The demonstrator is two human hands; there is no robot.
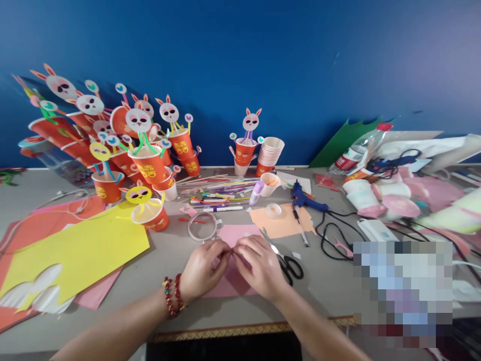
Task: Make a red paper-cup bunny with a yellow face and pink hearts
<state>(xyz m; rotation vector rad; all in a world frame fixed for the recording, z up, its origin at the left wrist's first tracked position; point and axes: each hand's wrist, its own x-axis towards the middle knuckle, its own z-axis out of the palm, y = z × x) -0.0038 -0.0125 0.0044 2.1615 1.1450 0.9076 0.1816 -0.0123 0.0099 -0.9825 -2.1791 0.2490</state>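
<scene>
Over a pink paper sheet (240, 288) at the table's centre, my left hand (208, 265) and my right hand (257, 263) meet at the fingertips. Both hands are pinched closed on something small that the fingers mostly hide. A red beaded bracelet circles my left wrist. Just right of my right hand lie scissors with black handles (291, 266), partly behind the hand. A roll of tape (202, 226) rests behind my left hand. Orange paper (281, 220) lies behind my right hand.
Red cups with rabbit faces (150, 168) crowd the back left, behind yellow paper (86, 250). Stacked cups (269, 153) stand at the back. A blue glue gun (308, 200), its black cable and a plastic bottle (361, 148) occupy the right.
</scene>
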